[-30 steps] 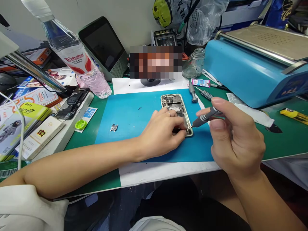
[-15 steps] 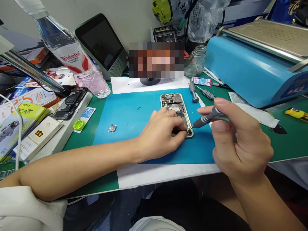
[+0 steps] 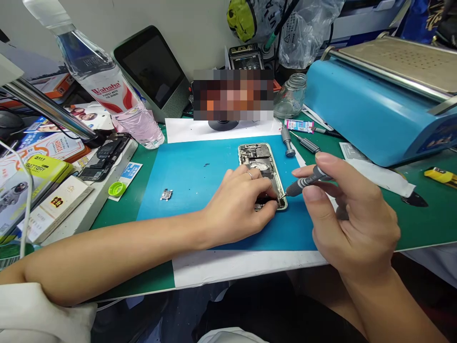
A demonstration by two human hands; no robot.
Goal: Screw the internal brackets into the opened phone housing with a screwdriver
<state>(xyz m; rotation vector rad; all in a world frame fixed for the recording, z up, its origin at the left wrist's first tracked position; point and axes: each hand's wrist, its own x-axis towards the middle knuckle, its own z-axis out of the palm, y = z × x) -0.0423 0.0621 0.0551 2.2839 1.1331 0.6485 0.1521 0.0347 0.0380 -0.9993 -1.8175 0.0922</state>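
An opened phone (image 3: 262,153) with bare inner parts lies on the blue mat (image 3: 185,176). My left hand (image 3: 246,205) rests over its lower half, fingers curled and closed on the frame; what sits beneath the fingertips is hidden. With thumb and fingers, my right hand (image 3: 353,214) grips a grey screwdriver (image 3: 303,184) held at a slant. Its thin tip meets the phone's lower right edge, close to my left fingertips. To the left on the mat lies a small metal phone part (image 3: 166,194), and a tiny dark piece (image 3: 206,165) lies farther back.
A tilted water bottle (image 3: 110,90) and stacked boxes (image 3: 53,209) occupy the left side. Behind the phone are two more screwdrivers (image 3: 287,143) and a glass jar (image 3: 291,95). A blue machine (image 3: 374,105) fills the back right. A yellow cutter (image 3: 441,176) lies at far right.
My right thumb has shifted leftward along the screwdriver, and its fingers have changed position slightly. The tip stays at the phone's lower right edge. My view has tilted a little.
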